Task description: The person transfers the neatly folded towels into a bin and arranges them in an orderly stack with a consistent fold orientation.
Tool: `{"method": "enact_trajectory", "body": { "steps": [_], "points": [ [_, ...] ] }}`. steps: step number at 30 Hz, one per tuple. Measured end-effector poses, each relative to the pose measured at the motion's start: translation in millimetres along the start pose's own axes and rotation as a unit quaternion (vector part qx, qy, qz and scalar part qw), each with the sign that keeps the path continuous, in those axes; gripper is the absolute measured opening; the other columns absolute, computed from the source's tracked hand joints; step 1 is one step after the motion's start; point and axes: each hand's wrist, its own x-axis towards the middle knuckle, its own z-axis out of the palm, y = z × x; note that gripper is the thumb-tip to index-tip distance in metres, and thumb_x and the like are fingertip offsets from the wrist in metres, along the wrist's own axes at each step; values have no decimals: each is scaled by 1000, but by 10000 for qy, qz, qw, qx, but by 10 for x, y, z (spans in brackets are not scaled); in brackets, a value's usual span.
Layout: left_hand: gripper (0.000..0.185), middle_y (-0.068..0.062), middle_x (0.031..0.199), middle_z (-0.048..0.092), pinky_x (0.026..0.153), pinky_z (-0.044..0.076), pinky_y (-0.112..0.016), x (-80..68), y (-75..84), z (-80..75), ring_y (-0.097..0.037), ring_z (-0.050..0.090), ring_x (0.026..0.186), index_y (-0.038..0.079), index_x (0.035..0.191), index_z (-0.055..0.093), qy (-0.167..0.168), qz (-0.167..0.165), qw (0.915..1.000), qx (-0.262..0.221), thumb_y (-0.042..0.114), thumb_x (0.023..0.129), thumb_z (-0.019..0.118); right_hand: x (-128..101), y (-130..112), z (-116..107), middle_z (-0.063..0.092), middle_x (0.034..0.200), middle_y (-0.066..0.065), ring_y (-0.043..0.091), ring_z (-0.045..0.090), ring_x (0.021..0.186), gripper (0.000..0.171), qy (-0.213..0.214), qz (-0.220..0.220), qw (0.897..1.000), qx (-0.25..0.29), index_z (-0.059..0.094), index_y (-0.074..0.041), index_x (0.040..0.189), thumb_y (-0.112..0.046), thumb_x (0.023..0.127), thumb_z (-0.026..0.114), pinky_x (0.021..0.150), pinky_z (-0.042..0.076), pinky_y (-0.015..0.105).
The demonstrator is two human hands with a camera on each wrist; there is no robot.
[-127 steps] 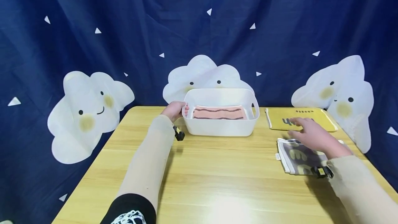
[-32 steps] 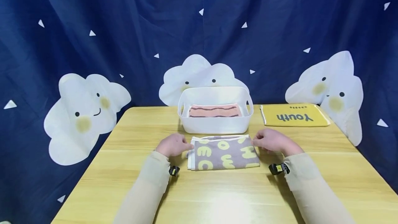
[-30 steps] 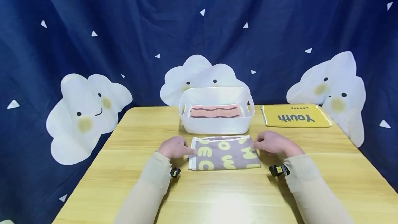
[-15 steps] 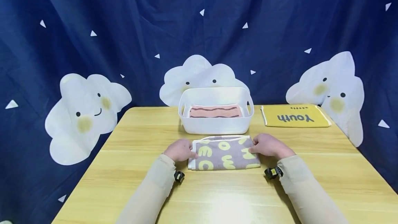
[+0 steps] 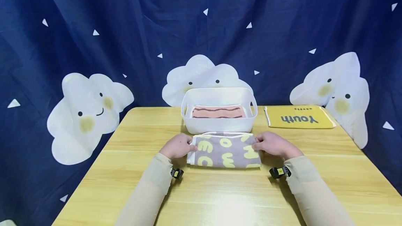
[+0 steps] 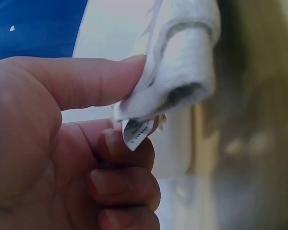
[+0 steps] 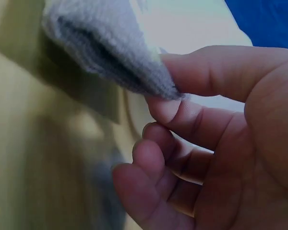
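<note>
Both hands — left hand [image 5: 177, 145], right hand [image 5: 270, 143] — pinch the folded towel's [image 5: 224, 151] ends.

folded grey towel [image 5: 224, 151] with yellow letters, ends lifted off table, just before white basket [image 5: 220, 125].

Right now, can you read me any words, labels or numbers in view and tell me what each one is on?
"Youth": on the yellow cloth, seen upside down from the head view.
Yellow letters on the grey towel: folded and cut off, no whole word readable.
Small tag on the grey towel's corner, by the left hand: print too small and blurred.
</note>
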Motion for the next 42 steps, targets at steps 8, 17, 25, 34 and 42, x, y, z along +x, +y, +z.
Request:
{"method": "enact_trajectory", "body": {
  "steps": [8,17,25,34,42],
  "points": [
    [32,4,64,50,59,41,-32,-81,71,-193,-15,49,62,15,71,57,128,32,9999,-13,32,94,70,-45,-111,-88,48,76,4,19,48,65,29,181,-131,9993,314,51,-10,72,-20,93,69,58,47,33],
    [31,1,68,47,57,39,-33,-184,115,-364,-17,48,62,14,73,55,574,129,9983,-55,32,93,70,-83,-246,-168,53,84,8,22,52,72,20,788,-768,9939,54,58,-9,79,-18,92,70,59,46,33],
    [34,3,62,42,54,35,-32,-258,178,-510,-14,42,57,15,70,52,1040,267,9939,-232,31,94,70,-128,-431,-254,55,86,6,23,53,74,19,1250,-1013,9866,-277,60,-13,77,-17,94,68,63,47,36],
    [34,0,66,44,56,36,-34,-1,286,-813,-18,45,62,13,71,51,1230,256,9920,75,32,94,67,-8,-695,-578,52,92,10,23,52,70,20,1342,-808,9863,-526,61,-10,79,-20,96,66,61,45,36],
    [37,1,66,40,57,34,-33,346,270,-1001,-19,42,62,13,68,50,1108,-28,9937,-184,31,95,68,314,-784,-852,44,81,5,23,45,72,29,1109,-433,9922,-368,54,-8,75,-25,97,64,62,47,36]
  ]
}}
